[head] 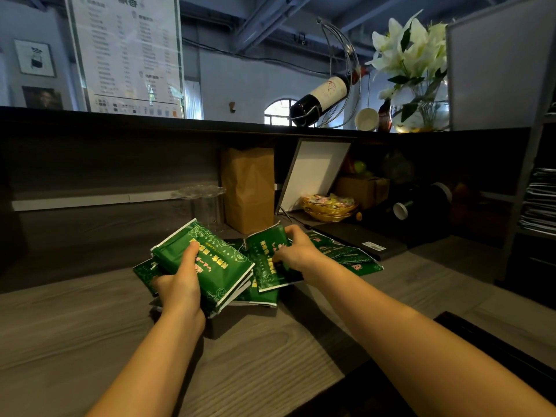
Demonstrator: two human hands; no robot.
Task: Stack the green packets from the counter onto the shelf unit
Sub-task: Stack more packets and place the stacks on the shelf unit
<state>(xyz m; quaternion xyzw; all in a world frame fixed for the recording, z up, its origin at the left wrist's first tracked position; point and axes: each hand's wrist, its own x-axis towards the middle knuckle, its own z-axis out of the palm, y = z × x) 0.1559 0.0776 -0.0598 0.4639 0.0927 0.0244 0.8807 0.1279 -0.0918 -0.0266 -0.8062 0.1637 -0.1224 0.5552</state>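
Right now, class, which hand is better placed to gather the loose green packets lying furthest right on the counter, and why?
Right, probably. The right hand is beside those loose packets and grips only one packet; the left hand grips a thick bundle farther away.

A: How many green packets (210,266) sit in that stack?
B: Can't tell; the top one covers the rest, and the left hand (180,285) hides its fingers beneath.
A: The menu board (126,52)?
B: Print too small to read, top cut off at the edge.
A: The dark recess (469,191) right of the candy basket (328,214)?
B: Too dim to make out.
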